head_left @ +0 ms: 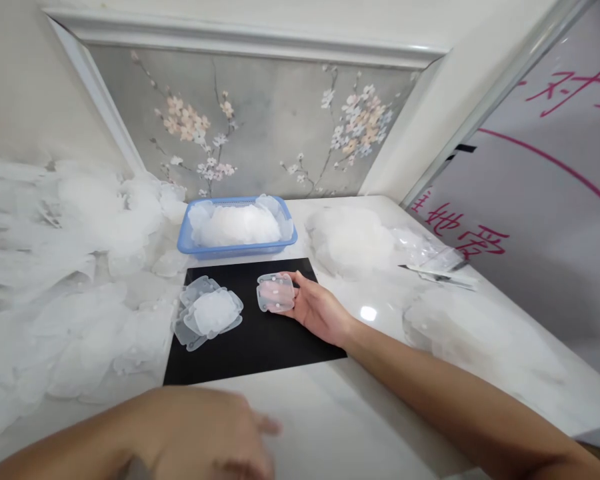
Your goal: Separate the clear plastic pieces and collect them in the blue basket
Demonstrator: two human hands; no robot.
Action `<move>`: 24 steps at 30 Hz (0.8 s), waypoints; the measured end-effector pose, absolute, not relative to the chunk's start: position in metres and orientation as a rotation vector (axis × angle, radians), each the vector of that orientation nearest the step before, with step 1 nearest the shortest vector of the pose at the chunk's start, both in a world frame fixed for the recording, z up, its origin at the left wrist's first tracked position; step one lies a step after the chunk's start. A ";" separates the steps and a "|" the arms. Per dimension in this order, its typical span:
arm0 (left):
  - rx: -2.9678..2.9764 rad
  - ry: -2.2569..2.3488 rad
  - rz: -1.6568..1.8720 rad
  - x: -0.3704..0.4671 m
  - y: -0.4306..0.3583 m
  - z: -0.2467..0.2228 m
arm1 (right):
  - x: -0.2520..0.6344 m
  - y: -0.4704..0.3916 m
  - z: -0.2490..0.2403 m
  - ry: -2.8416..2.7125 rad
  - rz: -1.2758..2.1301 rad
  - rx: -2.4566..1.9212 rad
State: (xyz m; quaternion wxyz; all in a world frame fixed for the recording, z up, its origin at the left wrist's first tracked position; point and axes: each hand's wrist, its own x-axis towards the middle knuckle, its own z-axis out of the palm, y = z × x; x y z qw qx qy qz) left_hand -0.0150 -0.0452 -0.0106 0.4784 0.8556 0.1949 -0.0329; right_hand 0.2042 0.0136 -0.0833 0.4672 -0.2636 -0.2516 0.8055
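Observation:
My right hand holds a translucent, frosted plastic piece with small dots on it, above the black mat. Its fingers lie behind and along the piece's right side. My left hand is blurred at the bottom, in front of the mat's near edge; one finger points right, and whether anything is in its fingers cannot be made out. On the mat's left part rests a small overlapping pile of similar translucent pieces.
Behind the mat stands a blue basket filled with translucent pieces. A large heap of them covers the left side. Another pile lies at the back right, near clear plastic bags and a thin pointed tool.

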 end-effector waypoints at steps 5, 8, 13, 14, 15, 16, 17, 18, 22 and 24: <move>2.329 1.133 0.329 -0.027 -0.005 -0.018 | 0.206 0.016 -0.087 -0.611 1.988 -0.620; 2.524 1.440 0.323 -0.045 0.017 -0.033 | 0.206 0.016 -0.088 -0.625 1.989 -0.638; 2.479 1.282 0.332 -0.046 0.021 -0.037 | 0.207 0.014 -0.086 -0.648 1.952 -0.664; 2.481 1.285 0.380 -0.042 0.019 -0.035 | 0.207 0.014 -0.086 -0.656 1.941 -0.675; 2.485 1.287 0.430 -0.038 0.017 -0.034 | 0.207 0.013 -0.086 -0.664 1.931 -0.686; 2.484 1.285 0.475 -0.035 0.015 -0.032 | 0.207 0.013 -0.086 -0.673 1.923 -0.696; 2.463 1.286 0.513 -0.032 0.014 -0.030 | 0.207 0.013 -0.086 -0.679 1.913 -0.701; 2.419 1.296 0.541 -0.029 0.013 -0.029 | 0.207 0.012 -0.085 -0.684 1.905 -0.703; 2.092 1.371 0.663 -0.027 0.013 -0.026 | 0.206 0.011 -0.082 -0.708 1.892 -0.702; 1.900 1.369 0.737 -0.027 0.014 -0.025 | 0.206 0.009 -0.080 -0.721 1.902 -0.700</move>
